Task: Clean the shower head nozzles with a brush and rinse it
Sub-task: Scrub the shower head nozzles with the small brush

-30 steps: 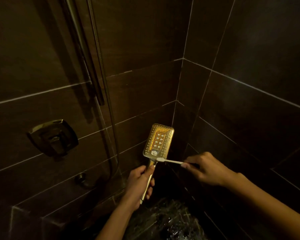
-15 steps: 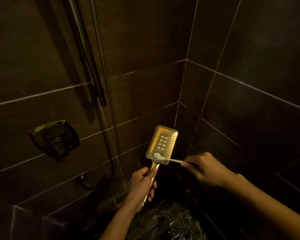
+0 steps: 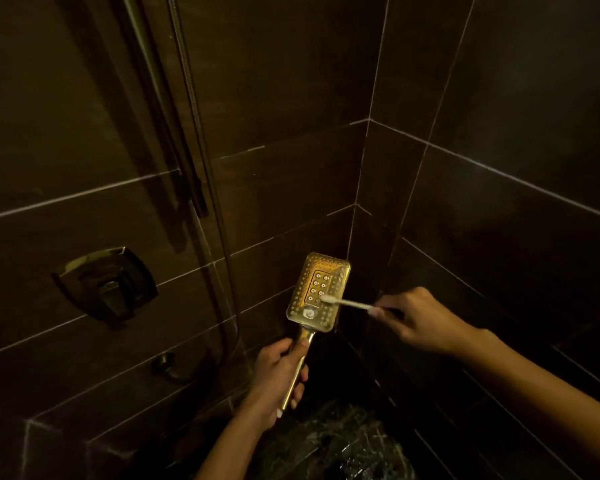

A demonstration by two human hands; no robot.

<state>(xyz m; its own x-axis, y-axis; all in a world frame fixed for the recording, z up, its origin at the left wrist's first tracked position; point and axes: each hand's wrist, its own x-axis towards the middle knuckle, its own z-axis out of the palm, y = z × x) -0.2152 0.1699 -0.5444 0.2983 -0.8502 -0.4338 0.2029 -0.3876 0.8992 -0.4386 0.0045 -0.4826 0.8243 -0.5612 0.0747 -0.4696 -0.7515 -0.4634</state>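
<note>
Dimly lit, a gold rectangular shower head (image 3: 317, 292) is held with its face toward the camera, in front of the corner of dark tiled walls (image 3: 291, 81). Below it the left grip (image 3: 278, 375), a bare hand, is curled round its handle (image 3: 309, 332), with the thumb laid up the front of the stem. The fingers behind the handle are mostly hidden, and the handle's lower end pokes out under the palm.

To the right of the shower head the right grip (image 3: 420, 320) pinches the tail of a thin pale brush (image 3: 349, 303). The end of the brush vanishes inside the hand, so the fingertip placement is hard to make out. The brush lies nearly level, its bristle end touching the lower part of the inner nozzle panel, just above a pale round button (image 3: 309, 312). The bristles blur into a white smear. Both forearms are cut off at the frame edges.

Left of the shower head a hose (image 3: 201, 140) runs down the wall beside a dark rail (image 3: 160, 109), both cut off at the top. The hose's lower stretch fades into shadow. Farther left sits a square metal valve control (image 3: 106, 285). Down and left of the shower head is a small round fitting (image 3: 165, 363), barely legible. Below the shower head the marbled floor (image 3: 343, 445) glints; I cannot tell whether it is wet or just glossy.
</note>
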